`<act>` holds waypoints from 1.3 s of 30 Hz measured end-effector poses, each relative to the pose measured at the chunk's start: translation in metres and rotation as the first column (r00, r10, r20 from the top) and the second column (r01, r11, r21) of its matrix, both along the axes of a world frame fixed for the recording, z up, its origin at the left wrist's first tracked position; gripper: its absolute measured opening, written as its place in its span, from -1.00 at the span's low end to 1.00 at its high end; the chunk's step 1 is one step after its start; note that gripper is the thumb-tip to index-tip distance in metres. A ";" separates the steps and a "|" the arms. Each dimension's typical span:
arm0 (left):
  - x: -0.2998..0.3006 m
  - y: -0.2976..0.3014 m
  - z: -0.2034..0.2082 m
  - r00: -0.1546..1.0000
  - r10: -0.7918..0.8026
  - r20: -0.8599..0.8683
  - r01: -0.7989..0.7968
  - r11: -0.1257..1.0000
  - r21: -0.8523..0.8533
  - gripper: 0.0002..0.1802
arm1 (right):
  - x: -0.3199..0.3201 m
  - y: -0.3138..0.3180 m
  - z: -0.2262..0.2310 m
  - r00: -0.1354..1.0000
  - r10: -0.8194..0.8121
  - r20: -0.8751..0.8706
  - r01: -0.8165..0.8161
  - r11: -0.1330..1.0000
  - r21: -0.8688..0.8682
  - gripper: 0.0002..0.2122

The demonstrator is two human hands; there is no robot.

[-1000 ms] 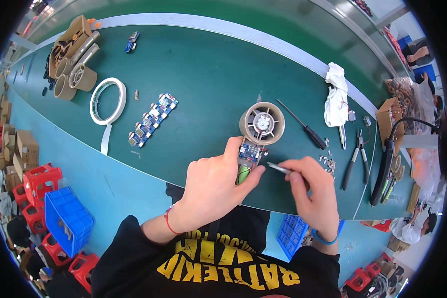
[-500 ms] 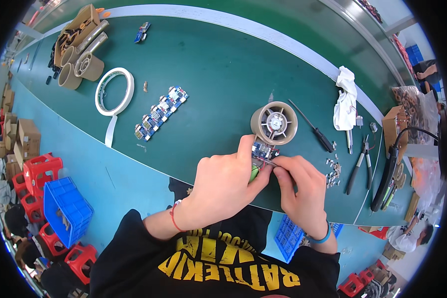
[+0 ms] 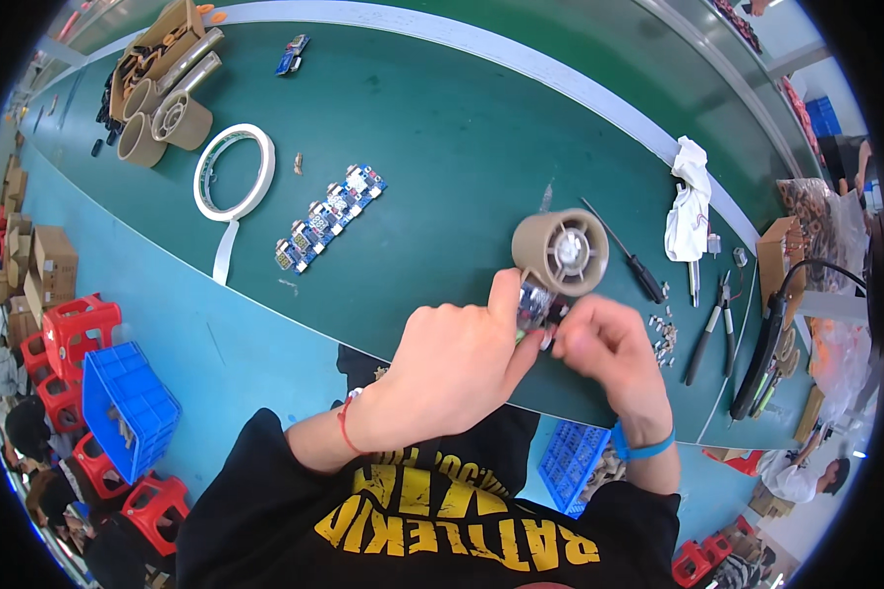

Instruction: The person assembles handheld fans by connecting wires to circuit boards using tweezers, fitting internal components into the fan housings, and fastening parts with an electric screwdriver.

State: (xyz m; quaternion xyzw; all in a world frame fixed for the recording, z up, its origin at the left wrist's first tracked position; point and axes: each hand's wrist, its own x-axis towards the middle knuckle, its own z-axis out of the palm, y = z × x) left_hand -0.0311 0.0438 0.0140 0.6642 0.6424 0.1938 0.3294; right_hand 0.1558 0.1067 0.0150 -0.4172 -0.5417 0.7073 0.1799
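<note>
My left hand (image 3: pixel 452 353) is closed on a small fan (image 3: pixel 527 245), its beige round housing tilted with spokes and a motor inside. At the fan's lower end, beside my left thumb and forefinger, sits a small blue circuit board (image 3: pixel 533 304), blurred, with a bit of green below it. Just right of the board is my right hand (image 3: pixel 609 348), its fingers curled together and smeared by motion. Whatever may be between those fingertips is hidden. The right hand appears slightly apart from the fan.
A screwdriver (image 3: pixel 641 275), several small loose parts (image 3: pixel 664 339), pliers (image 3: pixel 714 329) and white cloth (image 3: pixel 690 201) lie to the right. On the left are joined circuit boards (image 3: pixel 329 221), a tape roll (image 3: pixel 202 182) and more fan housings (image 3: pixel 139 147). A blue crate (image 3: pixel 572 456) stands below the table edge.
My right hand has drawn back from the circuit board, rightward. The fan in my left hand has shifted slightly right and tilted, and the board has turned.
</note>
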 end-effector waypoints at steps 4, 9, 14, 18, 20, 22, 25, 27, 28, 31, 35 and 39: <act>-0.003 -0.001 -0.007 1.000 0.021 -0.022 -0.020 0.999 0.043 -0.43 | -0.003 -0.002 0.011 0.993 0.102 0.056 -0.103 0.994 0.026 -0.89; 0.001 -0.005 -0.003 0.998 0.054 -0.012 -0.054 0.999 0.010 -0.39 | 0.001 -0.016 0.014 0.938 -0.029 0.346 -0.153 0.859 0.489 -0.91; -0.002 -0.012 0.001 0.997 0.065 0.043 -0.064 0.997 -0.037 -0.32 | 0.018 -0.026 0.029 0.869 0.021 0.495 -0.340 0.751 0.566 -0.85; 0.001 -0.013 -0.002 0.967 0.170 0.191 -0.207 0.958 0.197 -0.33 | 0.031 -0.027 0.017 0.841 -0.339 0.421 -0.017 0.761 0.649 -0.72; 0.005 -0.011 -0.006 0.958 0.197 0.207 -0.253 0.920 0.299 -0.46 | 0.025 -0.021 0.008 0.832 -0.387 0.398 -0.027 0.688 0.726 -0.67; 0.008 -0.008 -0.014 0.957 0.169 0.237 -0.244 0.908 0.340 -0.52 | 0.022 -0.016 0.006 0.829 -0.369 0.419 -0.106 0.634 0.766 -0.53; 0.008 -0.009 -0.016 0.945 0.209 0.250 -0.289 0.892 0.347 -0.69 | 0.030 -0.007 0.015 0.872 -0.363 0.330 -0.110 0.510 0.853 -0.57; 0.003 -0.016 -0.015 0.939 0.207 0.274 -0.299 0.885 0.357 -0.72 | 0.058 0.002 0.027 0.700 -0.652 0.291 0.009 0.416 0.909 -0.61; 0.004 -0.017 -0.013 0.936 0.217 0.275 -0.309 0.882 0.356 -0.74 | 0.082 0.010 0.029 0.523 -0.803 0.286 -0.055 0.303 0.951 -0.59; 0.005 -0.020 -0.018 0.944 0.185 0.273 -0.284 0.876 0.390 -0.74 | 0.180 0.030 0.016 0.007 -0.979 0.205 -0.268 0.196 0.943 -0.55; 0.004 -0.027 -0.016 0.937 0.196 0.287 -0.295 0.886 0.358 -0.70 | 0.239 0.034 0.015 0.048 -0.886 0.461 -0.108 0.454 0.884 -0.55; -0.001 -0.024 -0.008 0.967 0.160 0.200 -0.227 0.897 0.378 -0.59 | 0.269 0.045 0.017 0.290 -0.777 0.559 -0.044 0.572 0.819 -0.58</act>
